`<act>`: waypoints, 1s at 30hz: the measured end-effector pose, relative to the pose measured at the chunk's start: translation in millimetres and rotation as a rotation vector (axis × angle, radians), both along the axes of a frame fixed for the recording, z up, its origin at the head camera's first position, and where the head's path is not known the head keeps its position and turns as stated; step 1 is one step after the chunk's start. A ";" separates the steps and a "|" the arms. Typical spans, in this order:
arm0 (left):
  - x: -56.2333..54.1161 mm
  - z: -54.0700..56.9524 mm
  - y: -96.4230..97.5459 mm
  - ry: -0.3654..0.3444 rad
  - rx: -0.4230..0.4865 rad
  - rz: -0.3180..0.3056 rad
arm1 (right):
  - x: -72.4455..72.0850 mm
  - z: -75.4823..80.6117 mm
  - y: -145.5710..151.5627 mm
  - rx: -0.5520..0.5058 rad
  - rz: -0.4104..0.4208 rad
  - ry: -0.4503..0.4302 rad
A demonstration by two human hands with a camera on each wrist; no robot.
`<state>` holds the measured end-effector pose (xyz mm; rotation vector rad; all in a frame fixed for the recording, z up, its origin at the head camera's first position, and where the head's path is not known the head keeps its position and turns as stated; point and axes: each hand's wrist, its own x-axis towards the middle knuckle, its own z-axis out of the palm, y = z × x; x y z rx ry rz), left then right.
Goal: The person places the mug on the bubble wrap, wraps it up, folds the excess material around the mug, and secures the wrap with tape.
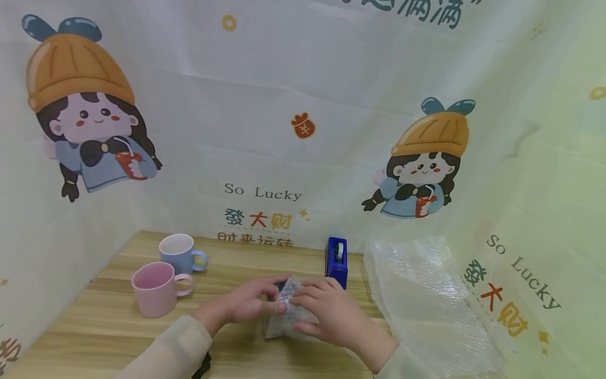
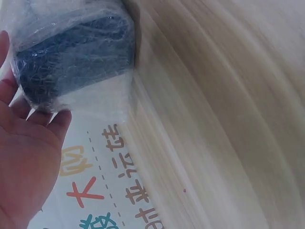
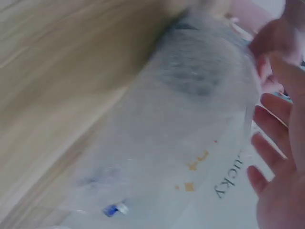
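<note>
Between my hands, over the wooden table (image 1: 236,363), is a dark object wrapped in clear bubble wrap (image 1: 278,327). The left wrist view shows it as a dark, rounded bundle (image 2: 78,57) with a pale lower part; its kind is blurred by the plastic. My left hand (image 1: 247,301) grips its left side, thumb in front and fingers round the edge. On the other side, my right hand (image 1: 338,310) lies against the wrap with fingers spread and loosely bent. A loose flap of wrap (image 3: 143,129) extends from the bundle in the right wrist view.
A pink mug (image 1: 153,295) and a light blue mug (image 1: 176,260) stand at the left. Behind my right hand is a blue tape dispenser (image 1: 336,271). A large bubble wrap sheet (image 1: 426,300) covers the table's right side. A printed cloth (image 1: 265,105) hangs around the table.
</note>
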<state>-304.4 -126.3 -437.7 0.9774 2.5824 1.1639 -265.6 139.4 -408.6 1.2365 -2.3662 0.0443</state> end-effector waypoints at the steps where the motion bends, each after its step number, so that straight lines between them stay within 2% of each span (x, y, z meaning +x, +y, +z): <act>1: 0.4 -0.5 0.2 -0.009 0.008 0.005 | 0.7 -2.8 1.5 0.042 0.008 -0.014; 4: 0.5 -1.8 0.0 -0.035 0.044 0.009 | 1.2 -11.1 3.9 0.081 0.015 -0.063; 7: -0.9 -2.0 -0.8 -0.023 0.086 -0.008 | -0.2 -15.8 3.3 0.038 0.020 -0.132; 10: -1.9 -1.1 -2.3 0.011 0.086 -0.030 | -2.3 -16.9 1.1 -0.007 0.020 -0.221; 14: -1.0 -0.1 -3.4 0.046 0.025 -0.042 | -4.8 -15.8 -1.5 -0.041 0.025 -0.321; 21: 4.1 3.0 0.5 0.136 -0.118 -0.084 | -12.2 -15.0 -8.2 -0.078 0.017 -0.409; 26: 4.6 4.4 2.0 0.121 -0.120 -0.077 | -17.7 -8.6 -16.3 -0.100 -0.023 -0.514; 30: 4.8 5.6 0.2 0.089 -0.125 -0.063 | -18.7 0.9 -9.8 -0.099 0.009 -0.633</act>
